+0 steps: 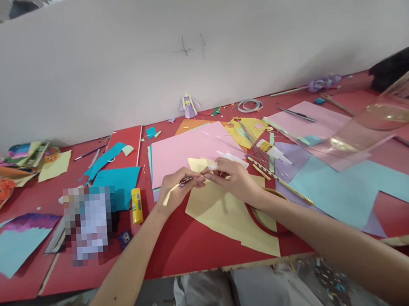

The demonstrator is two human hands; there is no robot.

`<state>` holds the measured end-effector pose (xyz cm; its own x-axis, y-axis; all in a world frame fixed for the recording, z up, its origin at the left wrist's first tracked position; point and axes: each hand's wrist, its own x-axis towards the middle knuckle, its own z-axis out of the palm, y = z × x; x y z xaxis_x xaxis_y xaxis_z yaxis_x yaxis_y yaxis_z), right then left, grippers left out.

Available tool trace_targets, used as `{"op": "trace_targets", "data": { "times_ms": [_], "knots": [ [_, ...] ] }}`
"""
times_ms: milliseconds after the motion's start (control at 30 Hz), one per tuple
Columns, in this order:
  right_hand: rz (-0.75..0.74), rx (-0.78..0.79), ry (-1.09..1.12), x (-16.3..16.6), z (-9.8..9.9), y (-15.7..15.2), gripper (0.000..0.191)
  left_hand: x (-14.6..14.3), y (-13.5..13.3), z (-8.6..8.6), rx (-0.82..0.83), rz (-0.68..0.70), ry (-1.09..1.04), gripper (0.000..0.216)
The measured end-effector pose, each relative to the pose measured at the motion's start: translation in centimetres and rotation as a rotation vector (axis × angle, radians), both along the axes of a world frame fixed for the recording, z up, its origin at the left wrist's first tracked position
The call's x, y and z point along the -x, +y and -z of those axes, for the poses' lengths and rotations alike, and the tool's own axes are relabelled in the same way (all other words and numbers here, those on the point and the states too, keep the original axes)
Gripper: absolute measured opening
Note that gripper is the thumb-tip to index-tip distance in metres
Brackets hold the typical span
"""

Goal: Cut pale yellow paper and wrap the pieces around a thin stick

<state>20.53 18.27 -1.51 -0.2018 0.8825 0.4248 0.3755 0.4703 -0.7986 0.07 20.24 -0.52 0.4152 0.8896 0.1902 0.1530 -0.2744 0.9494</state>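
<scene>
My left hand is closed, with a narrow pale yellow paper strip sticking out of it toward the wrist. A small dark, shiny bit shows between its fingers, too small to name. My right hand is pinched, its fingertips meeting those of the left; what it grips is hidden. One of its fingers has a white wrap. Both hands are above pale yellow paper sheets and the near edge of a pink sheet. Scissors with a red-orange handle lie partly under my right forearm.
A yellow glue stick stands left of my hands; a white glue bottle lies to the right. A small paper dress figure leans on the wall. A transparent bottle, blue sheets and a wire coil are rightward.
</scene>
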Motion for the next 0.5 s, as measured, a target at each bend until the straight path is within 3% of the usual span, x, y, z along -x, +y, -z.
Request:
{"op": "trace_targets", "data": {
  "times_ms": [267, 500],
  "knots": [
    [-0.085, 0.418, 0.358, 0.25, 0.32, 0.35, 0.031, -0.03, -0.19, -0.36, -0.180, -0.013, 0.122, 0.013],
    [-0.149, 0.584, 0.561, -0.07, -0.02, 0.85, 0.026, -0.07, 0.23, -0.52, -0.453, 0.020, 0.238, 0.015]
  ]
}}
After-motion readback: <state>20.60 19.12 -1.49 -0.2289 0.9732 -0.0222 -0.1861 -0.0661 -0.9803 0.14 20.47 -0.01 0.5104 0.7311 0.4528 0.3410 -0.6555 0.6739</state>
